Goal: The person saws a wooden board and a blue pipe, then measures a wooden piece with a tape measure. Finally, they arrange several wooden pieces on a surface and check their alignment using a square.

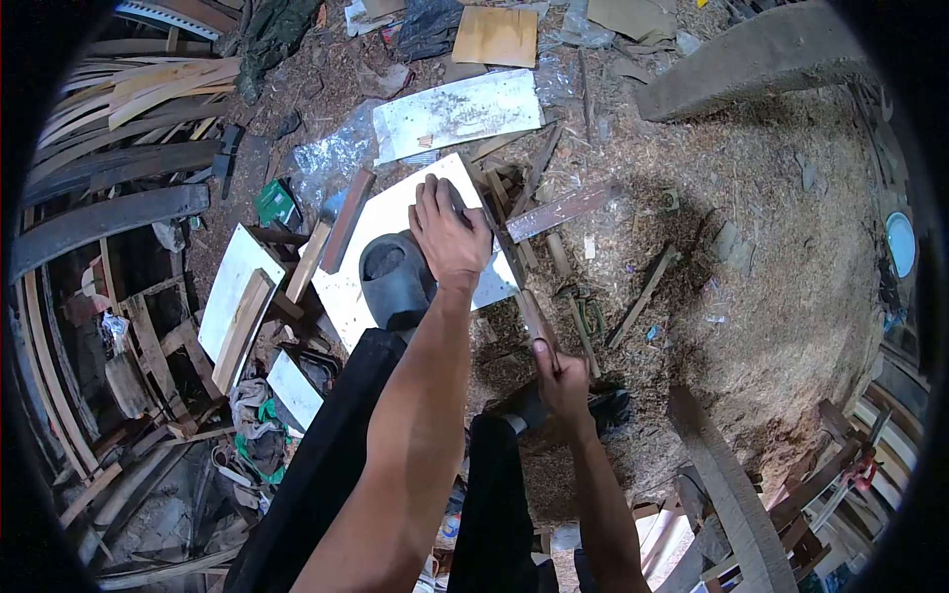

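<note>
A white board (376, 212) lies tilted on the ground, with a foot in a dark shoe (393, 272) on it. My left hand (450, 232) presses on the board near its right edge, fingers stretched out. Something dark shows between its fingers and thumb, too hidden to name. My right hand (561, 381) is closed around a wooden handle (537, 321) just below the board's lower right corner. The handle runs up toward a dark, narrow part along the board's edge; whether the two join is unclear.
A reddish wooden strip (348, 219) touches the board's left side. A flat metal-like strip (559, 214) lies to its right. Another white panel (460, 114) is above. Curved timbers (732, 484) stand at lower right, stacked planks (148, 89) at upper left. Wood shavings cover the ground.
</note>
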Tool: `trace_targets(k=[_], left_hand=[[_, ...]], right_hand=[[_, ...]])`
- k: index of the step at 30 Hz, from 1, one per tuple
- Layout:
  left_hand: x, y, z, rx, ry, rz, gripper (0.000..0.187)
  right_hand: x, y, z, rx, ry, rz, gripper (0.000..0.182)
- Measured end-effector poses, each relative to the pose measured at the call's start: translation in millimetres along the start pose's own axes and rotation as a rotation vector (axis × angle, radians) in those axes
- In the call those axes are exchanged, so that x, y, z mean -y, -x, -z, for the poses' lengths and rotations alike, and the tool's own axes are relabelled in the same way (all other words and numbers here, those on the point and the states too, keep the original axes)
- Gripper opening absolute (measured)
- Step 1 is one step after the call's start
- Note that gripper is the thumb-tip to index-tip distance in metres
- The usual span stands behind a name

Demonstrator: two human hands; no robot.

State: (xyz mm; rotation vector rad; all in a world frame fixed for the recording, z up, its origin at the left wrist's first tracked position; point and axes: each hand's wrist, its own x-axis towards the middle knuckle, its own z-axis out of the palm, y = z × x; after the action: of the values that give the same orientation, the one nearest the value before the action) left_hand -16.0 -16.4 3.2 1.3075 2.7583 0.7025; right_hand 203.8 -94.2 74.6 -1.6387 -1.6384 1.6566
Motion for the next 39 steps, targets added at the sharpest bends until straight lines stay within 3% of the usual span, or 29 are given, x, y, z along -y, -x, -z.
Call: trace_targets(k=[6, 9, 12, 16, 19, 21, 23, 26, 30, 35, 39], left_hand=[[-0.8, 1.7, -0.1, 0.025, -0.015, -0.002, 0.051], [4.0, 1.6, -3.1, 0.036, 0.015, -0.01, 0.056], [5.4, 2.7, -4.0, 0.046, 0.005, -0.007, 0.056], [7.5, 0.6, -3.2, 0.053, -0.002, -0.017, 0.056], [2.9, 2.2, -1.4, 0.08, -0.029, 0.001, 0.057], [3.4, 1.1, -2.3, 0.068, -0.02, -0.017, 0.058], [6.8, 2.5, -4.2, 0.058, -0.029, -0.044, 0.058], [7.8, 2.6, -5.6, 0.069, -0.008, -0.031, 0.055], [5.0, -1.6, -2.5, 0.06, 0.005, -0.024, 0.056], [8.1, 2.3, -3.6, 0.06, -0.02, -0.018, 0.057], [7.7, 3.0, -5.8, 0.046, -0.001, -0.036, 0.058]], right_hand=[[17.6, -10.1, -3.7, -0.042, 0.047, 0.012, 0.052], [33.0, -27.5, -2.4, 0.036, 0.053, -0.078, 0.051], [13.5, -4.5, 1.6, -0.013, 0.066, 0.06, 0.052], [-4.0, 33.9, 18.1, -0.018, 0.214, -0.051, 0.051], [-11.4, 25.5, 9.0, -0.104, 0.196, -0.015, 0.048], [14.8, -8.9, -6.4, -0.09, 0.106, 0.188, 0.047], [35.6, -34.2, -16.3, -0.03, 0.056, -0.007, 0.05], [29.3, -37.5, -21.0, -0.045, 0.125, 0.068, 0.05], [33.1, -14.0, -1.8, -0.059, -0.015, 0.082, 0.049], [-9.4, 35.9, 14.5, -0.009, 0.268, -0.03, 0.041], [9.1, 10.7, 4.2, -0.07, 0.204, -0.01, 0.041]])
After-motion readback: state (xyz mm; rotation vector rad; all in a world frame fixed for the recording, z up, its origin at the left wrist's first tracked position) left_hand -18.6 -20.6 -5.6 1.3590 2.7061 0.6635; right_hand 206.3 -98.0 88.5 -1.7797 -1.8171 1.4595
